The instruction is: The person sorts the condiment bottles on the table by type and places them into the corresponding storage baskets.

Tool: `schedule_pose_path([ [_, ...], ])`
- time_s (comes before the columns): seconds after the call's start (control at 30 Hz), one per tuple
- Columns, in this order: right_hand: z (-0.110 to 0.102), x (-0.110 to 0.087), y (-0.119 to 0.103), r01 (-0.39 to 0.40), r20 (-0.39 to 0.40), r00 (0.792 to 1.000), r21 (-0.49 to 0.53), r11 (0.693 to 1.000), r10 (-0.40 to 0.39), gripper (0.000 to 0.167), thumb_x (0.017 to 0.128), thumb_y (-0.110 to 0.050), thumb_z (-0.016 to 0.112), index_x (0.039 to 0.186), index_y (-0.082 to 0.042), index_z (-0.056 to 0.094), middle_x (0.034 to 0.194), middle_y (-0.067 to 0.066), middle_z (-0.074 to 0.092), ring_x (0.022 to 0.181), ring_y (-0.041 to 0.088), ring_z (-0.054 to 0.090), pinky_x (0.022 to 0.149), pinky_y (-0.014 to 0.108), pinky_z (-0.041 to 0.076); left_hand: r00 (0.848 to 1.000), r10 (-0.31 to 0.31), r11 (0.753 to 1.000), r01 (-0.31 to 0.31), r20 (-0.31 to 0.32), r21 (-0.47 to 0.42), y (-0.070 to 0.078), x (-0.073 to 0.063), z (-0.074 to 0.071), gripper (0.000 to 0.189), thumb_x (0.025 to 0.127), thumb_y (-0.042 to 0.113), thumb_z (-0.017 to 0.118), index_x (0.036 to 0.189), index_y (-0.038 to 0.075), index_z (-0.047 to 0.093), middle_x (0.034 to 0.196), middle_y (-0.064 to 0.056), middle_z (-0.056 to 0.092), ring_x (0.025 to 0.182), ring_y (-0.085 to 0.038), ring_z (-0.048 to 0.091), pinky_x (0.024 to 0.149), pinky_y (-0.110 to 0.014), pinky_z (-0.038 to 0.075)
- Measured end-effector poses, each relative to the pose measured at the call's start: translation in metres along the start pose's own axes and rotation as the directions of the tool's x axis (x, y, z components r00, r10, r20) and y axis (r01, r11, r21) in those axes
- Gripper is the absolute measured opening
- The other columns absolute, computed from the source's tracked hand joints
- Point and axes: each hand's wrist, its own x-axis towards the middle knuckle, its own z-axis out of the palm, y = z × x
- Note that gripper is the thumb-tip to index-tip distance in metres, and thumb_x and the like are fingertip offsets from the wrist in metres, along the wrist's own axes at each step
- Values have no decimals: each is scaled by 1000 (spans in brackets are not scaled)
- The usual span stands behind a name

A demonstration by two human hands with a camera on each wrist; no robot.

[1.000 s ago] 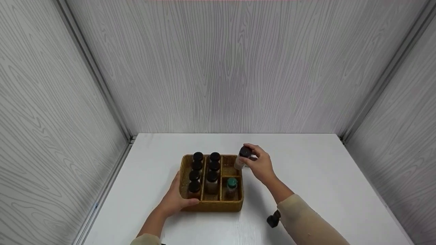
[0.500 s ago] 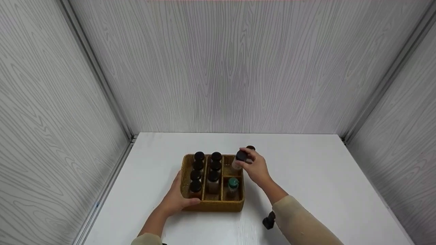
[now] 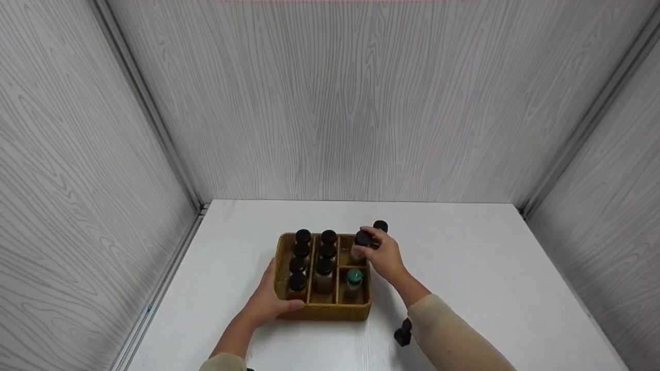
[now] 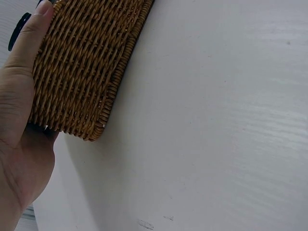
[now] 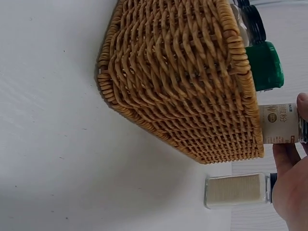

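Note:
A brown wicker basket (image 3: pixel 330 313) with dividers stands on the white table. My left hand (image 3: pixel 266 303) grips its front left corner, the thumb over the front rim; in the left wrist view the thumb lies along the woven wall (image 4: pixel 82 62). My right hand (image 3: pixel 385 257) pinches a black-capped spice jar (image 3: pixel 358 252) by the cap. This jar is upright in the back right compartment, its lower part hidden by the basket; a pale printed label (image 5: pixel 279 123) shows in the right wrist view. A green-capped jar (image 3: pixel 354 278) occupies the front right compartment.
Several black-capped jars (image 3: pixel 297 265) fill the left and middle columns. Behind my right hand, outside the basket, another jar (image 5: pixel 236 188) with pale contents stands on the table. Small black objects (image 3: pixel 402 336) lie by my right forearm. Grey wood-grain panels (image 3: pixel 330 103) enclose the table.
My right hand has moved left and down, bringing the spice jar from over the basket's right rim into the back right compartment. The left hand keeps its grip.

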Motion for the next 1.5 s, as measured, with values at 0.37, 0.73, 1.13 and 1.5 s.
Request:
schedule_pose_path([
  [0.37,11,-1,16,8,-1,1000,-30,1000,-8,52,91,-6,88,140,-7,71,146,21,68,136,41,68,114,51,57,1000,5,1000,-4,8,-24,0,-2,1,152,73,55,99,176,24,-8,185,-16,-2,170,-48,9,133,-69,24],
  [0.73,12,0,20,17,4,1000,-109,994,-17,50,91,-11,89,138,-11,73,142,18,70,133,41,69,111,54,59,1000,-14,1000,14,8,-4,1,-1,1,153,73,57,99,176,24,-9,185,-16,-2,169,-49,10,134,-68,22],
  [1.13,15,1,9,24,27,999,-268,963,-17,52,94,-20,87,143,-13,71,147,17,70,138,38,66,113,55,56,999,-32,999,32,3,-4,-1,1,1,156,69,61,99,176,24,-8,185,-15,-1,170,-48,10,134,-67,24],
  [1.5,18,6,8,13,35,999,-353,935,-1,55,95,-24,86,147,-17,69,145,19,70,135,40,68,110,54,58,999,-27,1000,27,18,4,3,-3,0,154,72,61,97,176,26,-10,185,-15,-3,169,-50,12,132,-69,25],
])
